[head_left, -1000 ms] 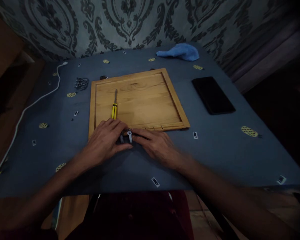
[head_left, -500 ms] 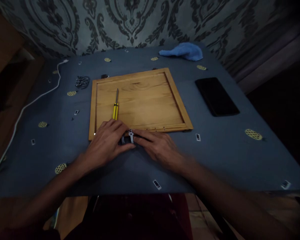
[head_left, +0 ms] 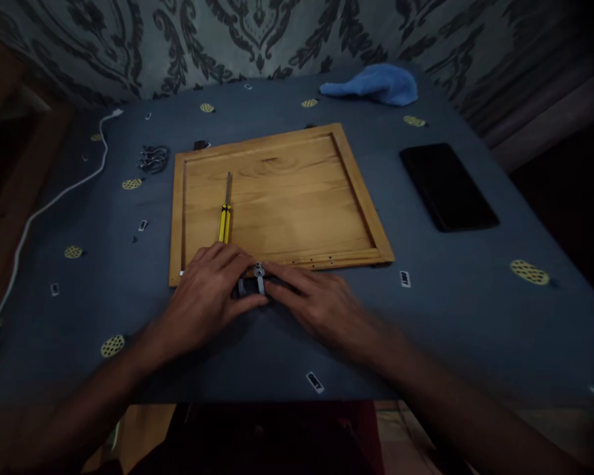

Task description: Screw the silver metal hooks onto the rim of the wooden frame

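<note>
A square wooden panel with a raised frame lies on the blue table. A screwdriver with a yellow and black handle rests inside it, near its left side. At the panel's near edge my left hand and my right hand meet over a small metal hinge. The fingers of both hands are closed around the hinge and press it against the frame's edge. Most of the hinge is hidden under my fingers.
A black phone lies to the right of the panel, and a blue cloth sits at the back. Several small metal parts lie at the back left. A white cable runs along the left side.
Both hands stay on the hinge at the panel's near edge. The camera has tilted down slightly, so the table fills more of the view.
</note>
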A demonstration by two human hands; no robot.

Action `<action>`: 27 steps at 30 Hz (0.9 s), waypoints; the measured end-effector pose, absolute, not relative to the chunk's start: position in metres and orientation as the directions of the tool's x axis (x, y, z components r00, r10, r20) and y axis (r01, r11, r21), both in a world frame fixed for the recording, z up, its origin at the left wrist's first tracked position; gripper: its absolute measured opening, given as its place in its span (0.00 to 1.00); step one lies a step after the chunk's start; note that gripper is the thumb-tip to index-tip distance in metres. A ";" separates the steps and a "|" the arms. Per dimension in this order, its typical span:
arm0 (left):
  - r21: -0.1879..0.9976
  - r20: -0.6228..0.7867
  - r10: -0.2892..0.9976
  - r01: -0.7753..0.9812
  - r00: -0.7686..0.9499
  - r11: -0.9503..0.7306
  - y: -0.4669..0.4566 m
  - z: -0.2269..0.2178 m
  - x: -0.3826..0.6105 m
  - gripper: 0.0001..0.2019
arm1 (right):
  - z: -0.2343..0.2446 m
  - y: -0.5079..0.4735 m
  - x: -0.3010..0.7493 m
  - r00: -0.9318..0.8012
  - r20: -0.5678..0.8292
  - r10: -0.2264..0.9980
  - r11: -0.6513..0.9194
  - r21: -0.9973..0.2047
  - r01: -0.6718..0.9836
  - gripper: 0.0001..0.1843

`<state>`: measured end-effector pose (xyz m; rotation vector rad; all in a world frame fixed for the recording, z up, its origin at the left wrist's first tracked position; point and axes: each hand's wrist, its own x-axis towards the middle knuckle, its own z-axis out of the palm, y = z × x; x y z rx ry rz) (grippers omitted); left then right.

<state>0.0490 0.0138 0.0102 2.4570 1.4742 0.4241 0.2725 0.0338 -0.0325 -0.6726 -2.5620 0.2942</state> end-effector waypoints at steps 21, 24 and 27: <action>0.315 0.096 0.881 0.825 0.464 -0.469 0.013 0.011 0.049 0.17 | -0.029 0.033 0.271 -0.778 0.338 0.530 0.846 -0.274 0.457 0.15; 0.297 0.098 0.888 0.839 0.448 -0.456 0.011 0.011 0.049 0.19 | -0.032 0.034 0.272 -0.773 0.344 0.532 0.843 -0.296 0.449 0.17; 0.296 0.110 0.886 0.836 0.451 -0.462 0.009 0.013 0.048 0.21 | -0.032 0.035 0.272 -0.774 0.350 0.528 0.845 -0.307 0.438 0.18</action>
